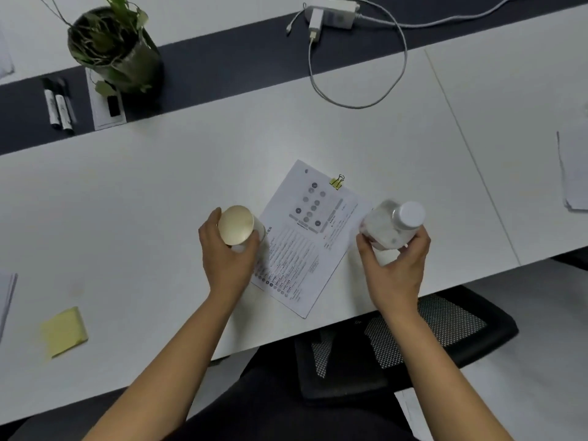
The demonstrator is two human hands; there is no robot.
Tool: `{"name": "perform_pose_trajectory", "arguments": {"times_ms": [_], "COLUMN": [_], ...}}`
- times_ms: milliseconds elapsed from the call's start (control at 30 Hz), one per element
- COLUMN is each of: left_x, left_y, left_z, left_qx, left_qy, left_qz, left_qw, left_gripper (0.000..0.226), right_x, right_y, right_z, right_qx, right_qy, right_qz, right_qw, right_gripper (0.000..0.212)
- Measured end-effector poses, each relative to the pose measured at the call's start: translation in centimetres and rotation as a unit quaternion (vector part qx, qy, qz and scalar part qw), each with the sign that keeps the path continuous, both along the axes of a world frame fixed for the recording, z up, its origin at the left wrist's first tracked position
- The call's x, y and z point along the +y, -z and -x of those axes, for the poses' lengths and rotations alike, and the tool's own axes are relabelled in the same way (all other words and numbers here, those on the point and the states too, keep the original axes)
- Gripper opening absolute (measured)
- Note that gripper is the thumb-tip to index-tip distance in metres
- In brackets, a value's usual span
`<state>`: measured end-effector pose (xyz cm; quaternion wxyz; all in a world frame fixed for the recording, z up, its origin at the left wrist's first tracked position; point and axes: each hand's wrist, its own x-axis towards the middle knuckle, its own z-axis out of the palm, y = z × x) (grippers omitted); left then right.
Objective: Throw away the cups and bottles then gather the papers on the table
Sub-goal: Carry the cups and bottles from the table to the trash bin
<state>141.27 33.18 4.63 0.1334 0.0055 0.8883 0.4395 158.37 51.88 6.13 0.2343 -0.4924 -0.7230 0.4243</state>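
**White paper cup (237, 226) and clear, white-capped plastic bottle (391, 227) in grip, papers not yet gathered**

Left grip (227, 259) curls round the cup's wall; right grip (394, 268) clasps the tilted bottle. Neither is thrown away yet, and no bin is in view, so the first step looks only begun. Between the grips a printed white sheet (305, 243) lies on the white tabletop (159, 202), a yellow binder clip (337, 181) just beyond it. More loose white sheets (572, 173) lie far to the right of the right grip, ungathered.
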Motion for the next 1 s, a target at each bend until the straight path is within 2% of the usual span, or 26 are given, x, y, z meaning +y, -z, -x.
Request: {"name": "perform_pose_trajectory", "arguments": {"times_ms": [200, 367, 467, 700, 900, 1000], "left_x": [-3.0, -5.6, -7.7, -14.7, -25.3, -31.2], "left_y": [-5.9, -10.1, -11.2, -12.1, -13.7, -13.8], "left_z": [-6.8, -14.1, -20.1, -34.9, -40.0, -41.8], "left_qx": [0.044, 0.097, 0.116, 0.100, 0.180, 0.214], "left_qy": [-0.022, -0.117, -0.199, -0.376, -0.478, -0.516], "left_qz": [-0.070, -0.106, -0.112, -0.072, -0.065, -0.071], "left_qw": [0.996, 0.983, 0.967, 0.918, 0.857, 0.826], "left_gripper": [0.080, 0.074, 0.076, 0.085, 0.080, 0.078], "right_x": [-2.7, -3.6, -4.0, -8.9, -19.1, -27.0], "right_y": [-4.3, -6.7, -6.4, -5.7, -8.0, -8.8], "right_z": [-0.9, -4.8, -7.9, -11.9, -11.2, -10.7], "right_qx": [0.039, 0.083, 0.067, 0.041, 0.062, 0.080], "right_qy": [-0.072, -0.197, -0.281, -0.434, -0.549, -0.604], "right_qz": [0.010, 0.045, 0.079, 0.147, 0.156, 0.151], "right_qw": [0.997, 0.976, 0.954, 0.888, 0.819, 0.778], "right_gripper": [0.085, 0.075, 0.076, 0.076, 0.077, 0.069]}}
